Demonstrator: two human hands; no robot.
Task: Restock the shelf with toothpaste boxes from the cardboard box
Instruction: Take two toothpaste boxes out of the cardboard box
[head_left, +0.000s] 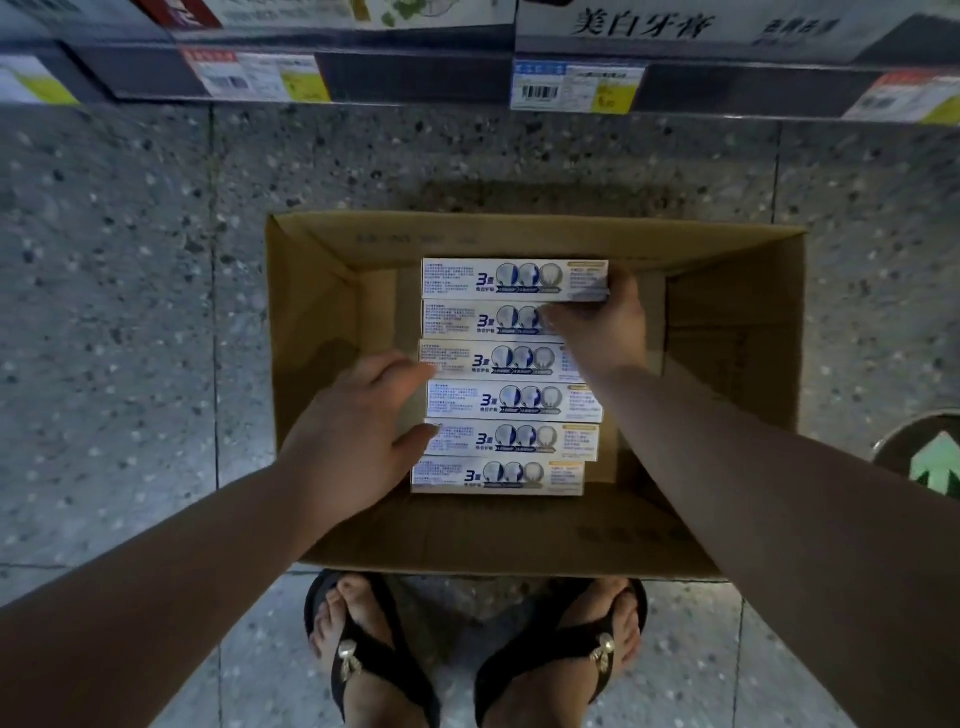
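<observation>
Hidden/unclear first:
- Shelf (415, 78) is cut off at the top edge of the frame. Only its front rail and price tags (576, 85) show, and the print is mostly blurred.
- My right hand (605, 325) covers the right ends of the second box (467, 319) and third box (498, 358). The fingers are motion-blurred.
- My left hand (353, 431) hides the left end of the fourth box (509, 400).
- The green arrow mark (935, 467) on the floor (130, 312) is cut off at the right edge.

Task items:
- Cardboard box (535, 228) sits open on the floor below the shelf, just past my sandals (363, 660).
- Six toothpaste boxes (493, 475) lie flat in it, side by side in one row running away from me.

Hands:
- Left: fingers spread and fairly straight, gripping nothing. Index tip touches the left end of the third box, and the thumb tip is at the left end of the fifth box (509, 439).
- Right: against the right end of the farthest box (467, 280), with fingers reaching left across the face of the second box. I can't tell whether it's gripping or just resting.
</observation>
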